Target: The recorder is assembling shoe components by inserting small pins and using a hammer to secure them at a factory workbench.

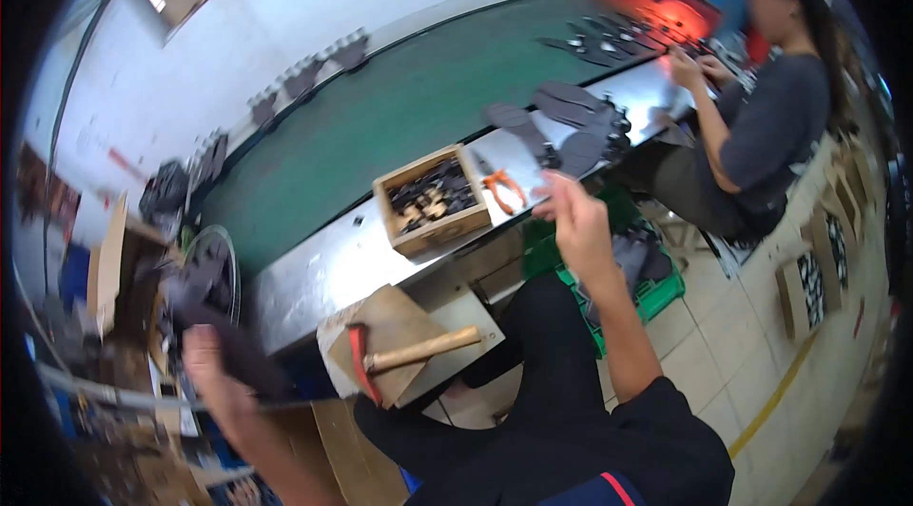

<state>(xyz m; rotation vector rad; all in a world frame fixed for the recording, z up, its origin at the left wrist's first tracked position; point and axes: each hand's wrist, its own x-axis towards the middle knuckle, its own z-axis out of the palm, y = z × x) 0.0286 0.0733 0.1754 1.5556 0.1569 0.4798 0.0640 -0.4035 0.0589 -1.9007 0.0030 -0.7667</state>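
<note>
My left hand (217,382), smeared by motion, reaches to the far left and grips a dark grey flat piece (238,349), apparently sole-shaped. A wire-rimmed round basket (233,263) with similar dark pieces stands just beyond it. My right hand (582,225) is raised over the near edge of the metal bench, fingers curled together. Whatever is between its fingertips is too small to make out. Orange-handled pliers (504,192) lie to its left, beside a wooden box (404,242) of small dark parts. A hammer (423,350) with a red head rests on a worn board before me.
A green belt (361,140) runs behind the metal bench (314,282). Dark sole-shaped pieces (575,130) are piled on the bench at right. Below my right arm is a green crate (670,289) with grey pieces. A co-worker (775,116) sits at right, hands at the bench.
</note>
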